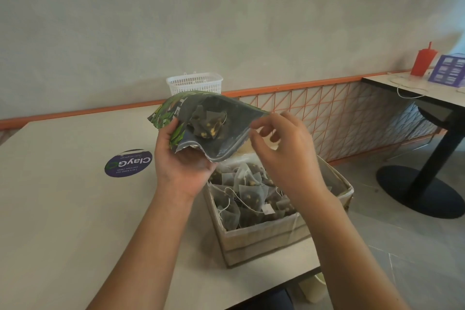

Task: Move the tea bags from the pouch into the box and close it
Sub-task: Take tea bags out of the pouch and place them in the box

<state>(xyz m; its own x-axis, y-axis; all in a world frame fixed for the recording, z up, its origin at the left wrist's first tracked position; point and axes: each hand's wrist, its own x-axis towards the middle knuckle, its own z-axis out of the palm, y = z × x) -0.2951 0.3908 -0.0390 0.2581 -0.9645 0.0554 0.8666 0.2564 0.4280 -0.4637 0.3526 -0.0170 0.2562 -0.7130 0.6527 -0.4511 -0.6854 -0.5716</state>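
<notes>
Still inside — few tea bags [210, 122]

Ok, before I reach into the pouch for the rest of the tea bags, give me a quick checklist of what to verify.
1. Pouch mouth open toward you: ok, it gapes wide.
2. Pouch held firmly: ok, the left hand grips its lower edge.
3. Tea bags left in pouch: ok, a small clump shows inside.
4. Right hand free to reach in: ok, it holds nothing, fingers loosely curled beside the pouch mouth.
5. Box open below the pouch: ok, flaps are out of the way and tea bags already lie inside.
6. Room left in the box to close it: cannot tell.
</notes>
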